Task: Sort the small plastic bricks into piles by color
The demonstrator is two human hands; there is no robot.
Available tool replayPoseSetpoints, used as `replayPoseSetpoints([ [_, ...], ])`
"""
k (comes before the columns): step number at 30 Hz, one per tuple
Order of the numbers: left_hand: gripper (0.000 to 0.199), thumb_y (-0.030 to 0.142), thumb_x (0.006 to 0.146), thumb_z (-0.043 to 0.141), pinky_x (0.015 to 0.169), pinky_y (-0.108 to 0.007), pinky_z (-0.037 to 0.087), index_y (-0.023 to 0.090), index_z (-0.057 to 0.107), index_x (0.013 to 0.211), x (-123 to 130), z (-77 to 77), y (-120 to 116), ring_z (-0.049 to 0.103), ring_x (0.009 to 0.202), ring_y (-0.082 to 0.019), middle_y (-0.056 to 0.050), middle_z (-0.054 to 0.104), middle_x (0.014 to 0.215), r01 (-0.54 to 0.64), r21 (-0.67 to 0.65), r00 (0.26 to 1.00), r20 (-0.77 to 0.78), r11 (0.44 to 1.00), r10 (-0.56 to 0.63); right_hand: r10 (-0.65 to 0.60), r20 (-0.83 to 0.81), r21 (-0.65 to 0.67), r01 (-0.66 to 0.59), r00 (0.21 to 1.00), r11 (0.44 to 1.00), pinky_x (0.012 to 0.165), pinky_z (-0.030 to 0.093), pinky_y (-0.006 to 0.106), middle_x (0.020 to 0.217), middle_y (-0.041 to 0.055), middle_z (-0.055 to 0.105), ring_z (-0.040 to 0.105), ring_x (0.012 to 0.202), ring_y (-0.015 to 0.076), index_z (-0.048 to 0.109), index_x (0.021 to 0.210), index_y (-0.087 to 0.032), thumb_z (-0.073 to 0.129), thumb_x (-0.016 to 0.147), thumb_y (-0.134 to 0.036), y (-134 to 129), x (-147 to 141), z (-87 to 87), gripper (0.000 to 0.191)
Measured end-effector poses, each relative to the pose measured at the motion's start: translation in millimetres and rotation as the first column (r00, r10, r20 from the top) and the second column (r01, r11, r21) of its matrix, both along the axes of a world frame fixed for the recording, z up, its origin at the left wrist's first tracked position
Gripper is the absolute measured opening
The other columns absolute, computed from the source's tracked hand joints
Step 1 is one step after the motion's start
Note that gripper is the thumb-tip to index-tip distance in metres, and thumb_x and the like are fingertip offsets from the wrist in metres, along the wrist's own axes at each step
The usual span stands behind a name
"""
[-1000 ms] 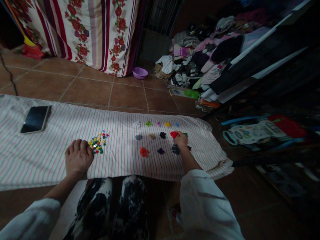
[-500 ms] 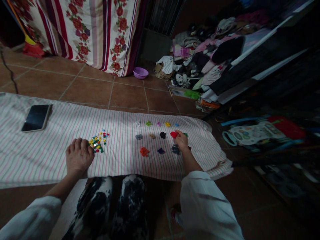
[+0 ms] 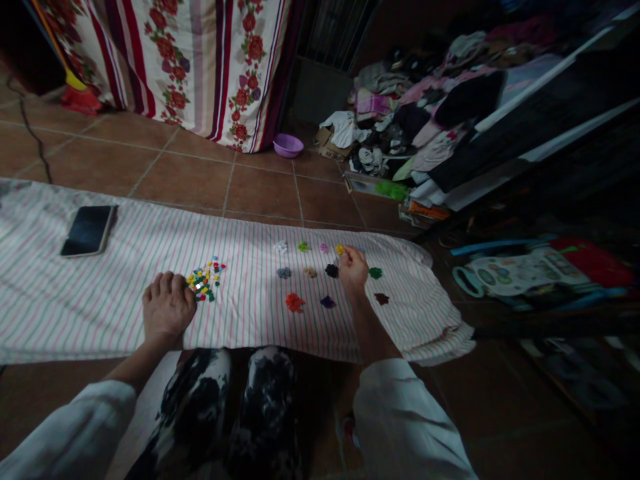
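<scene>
My left hand [image 3: 167, 307] rests on the striped cloth, fingers curled, against the left edge of a mixed heap of small colored pieces [image 3: 203, 281]. Farther right, small piles sorted by color lie in rows. My right hand [image 3: 353, 268] has its fingertips pinched at the yellow pile [image 3: 340, 249]; whatever is between them is too small to tell. Near that hand are the black pile [image 3: 331, 271], the pink pile [image 3: 323, 248] and the dark green pile [image 3: 375, 273]. The red pile is hidden behind the hand. Orange pieces [image 3: 294, 302] lie in the front row.
A phone [image 3: 89, 230] lies on the left of the striped cloth [image 3: 250, 327]. Beyond it on the tiled floor are a purple basin [image 3: 288, 145] and a red broom [image 3: 83, 99]. Clothes [image 3: 425, 113] are heaped at the back right.
My right hand has moved from the red pile up and slightly left to the yellow pile. My left hand stays beside the mixed heap. The whole view has shifted slightly.
</scene>
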State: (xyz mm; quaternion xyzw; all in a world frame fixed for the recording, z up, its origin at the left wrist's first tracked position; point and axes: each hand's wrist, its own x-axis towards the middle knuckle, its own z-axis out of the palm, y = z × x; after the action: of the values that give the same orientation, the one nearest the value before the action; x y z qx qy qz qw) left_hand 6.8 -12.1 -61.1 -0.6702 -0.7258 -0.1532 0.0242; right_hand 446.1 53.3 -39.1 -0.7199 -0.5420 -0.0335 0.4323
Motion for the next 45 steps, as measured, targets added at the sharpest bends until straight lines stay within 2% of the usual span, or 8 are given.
replayPoseSetpoints([
  [5,0.039,0.033,0.095,0.033,0.109,-0.051,0.035,0.012,0.059,0.115,-2,-3.1,1,0.045,0.136,-0.036,-0.020,0.058,0.134,0.007,0.002,1.000,-0.004,1.000,-0.007,0.284,0.015,0.051,-0.285,0.959,0.957,0.097,0.055,0.039,0.106,0.0123,0.073,0.067,0.105,0.0229,0.075,0.104,-0.019,0.043,0.093,-0.024,-2,-77,-0.2,0.034],
  [10,0.040,0.032,0.095,0.034,0.110,-0.050,0.036,0.011,0.060,0.116,-1,-2.6,2,0.045,0.137,-0.036,-0.022,0.057,0.137,0.000,-0.004,1.000,-0.021,1.000,0.000,0.559,-0.041,0.010,-0.559,0.828,0.829,0.096,0.056,0.035,0.107,0.0109,0.074,0.069,0.102,0.0205,0.075,0.107,-0.018,0.046,0.094,-0.017,-9,-160,-16.6,0.032],
  [13,0.041,0.032,0.095,0.033,0.109,-0.051,0.036,0.011,0.061,0.116,-1,-2.4,2,0.045,0.137,-0.036,-0.022,0.058,0.137,-0.003,0.000,1.000,-0.030,1.000,0.003,0.634,-0.102,-0.086,-0.642,0.766,0.762,0.097,0.056,0.033,0.111,0.0097,0.073,0.069,0.104,0.0196,0.074,0.112,-0.020,0.048,0.092,-0.011,-11,-198,-28.2,0.034],
  [17,0.039,0.032,0.095,0.033,0.107,-0.050,0.037,0.012,0.061,0.114,-1,-2.3,2,0.047,0.135,-0.036,-0.021,0.058,0.135,0.000,0.015,1.000,-0.024,1.000,0.000,0.673,-0.107,-0.191,-0.679,0.732,0.709,0.106,0.051,0.033,0.123,0.0067,0.071,0.065,0.115,0.0180,0.072,0.122,-0.024,0.048,0.092,-0.009,-8,-229,-37.8,0.042],
  [23,0.039,0.032,0.095,0.034,0.108,-0.050,0.037,0.011,0.061,0.114,-1,-2.8,2,0.047,0.136,-0.036,-0.021,0.059,0.134,0.005,0.021,1.000,-0.019,1.000,-0.005,0.701,-0.018,-0.381,-0.653,0.713,0.655,0.111,0.045,0.037,0.133,0.0079,0.068,0.061,0.120,0.0203,0.067,0.132,-0.021,0.043,0.094,-0.006,2,-253,-35.4,0.047],
  [29,0.037,0.031,0.095,0.036,0.105,-0.050,0.039,0.012,0.060,0.114,-2,-4.3,3,0.048,0.134,-0.037,-0.021,0.060,0.132,0.012,0.031,0.999,-0.045,0.999,-0.011,0.691,-0.019,-0.437,-0.628,0.723,0.644,0.108,0.045,0.036,0.134,0.0070,0.068,0.060,0.118,0.0207,0.064,0.136,-0.020,0.042,0.094,-0.005,3,-261,-31.3,0.050],
  [36,0.036,0.031,0.095,0.036,0.105,-0.050,0.038,0.012,0.061,0.113,-2,-4.5,2,0.048,0.134,-0.037,-0.021,0.060,0.132,0.015,0.035,0.999,-0.045,0.999,-0.014,0.639,-0.024,-0.489,-0.566,0.769,0.663,0.105,0.046,0.033,0.121,0.0073,0.070,0.060,0.114,0.0203,0.069,0.130,-0.023,0.048,0.099,-0.016,0,-267,-32.9,0.038],
  [45,0.037,0.032,0.095,0.034,0.107,-0.050,0.037,0.012,0.060,0.112,-2,-7.5,2,0.048,0.135,-0.037,-0.021,0.060,0.132,0.012,0.049,0.999,-0.049,0.999,-0.010,0.571,-0.021,-0.527,-0.495,0.820,0.691,0.098,0.049,0.029,0.114,0.0049,0.070,0.063,0.107,0.0187,0.071,0.121,-0.026,0.053,0.099,-0.019,-2,-272,-34.3,0.029],
])
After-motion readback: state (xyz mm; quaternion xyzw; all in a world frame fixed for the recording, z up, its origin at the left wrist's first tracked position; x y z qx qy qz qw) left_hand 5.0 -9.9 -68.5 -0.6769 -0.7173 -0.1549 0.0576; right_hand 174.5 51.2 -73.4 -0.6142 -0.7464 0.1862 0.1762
